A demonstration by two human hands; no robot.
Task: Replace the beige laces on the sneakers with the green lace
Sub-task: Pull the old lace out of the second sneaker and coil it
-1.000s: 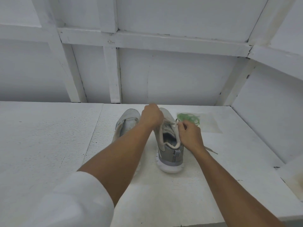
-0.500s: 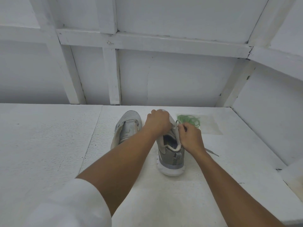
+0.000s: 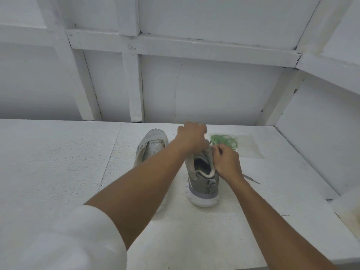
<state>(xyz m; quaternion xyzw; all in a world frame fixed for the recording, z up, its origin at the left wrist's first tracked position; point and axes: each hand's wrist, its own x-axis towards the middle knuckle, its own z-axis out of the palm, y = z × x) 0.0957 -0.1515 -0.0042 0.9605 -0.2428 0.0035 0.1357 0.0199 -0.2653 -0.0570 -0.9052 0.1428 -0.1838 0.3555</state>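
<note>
On the white table (image 3: 58, 162), the right hand (image 3: 227, 162) pinches a sneaker (image 3: 203, 184) by its beige lace (image 3: 251, 179), the left hand (image 3: 191, 139) curled, its hold hidden; unlacing seems underway, next needing pulls through eyelets.

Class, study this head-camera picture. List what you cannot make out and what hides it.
All head view.
1. Lacing on the right sneaker: covered by the left hand and right hand.
2. The left hand's fingertips: motion-blurred, grip unclear.
3. The left sneaker: near end behind the left forearm.
4. The green lace: a tangle too small to trace.
5. The beige lace: only its end shows, past the right wrist.
</note>
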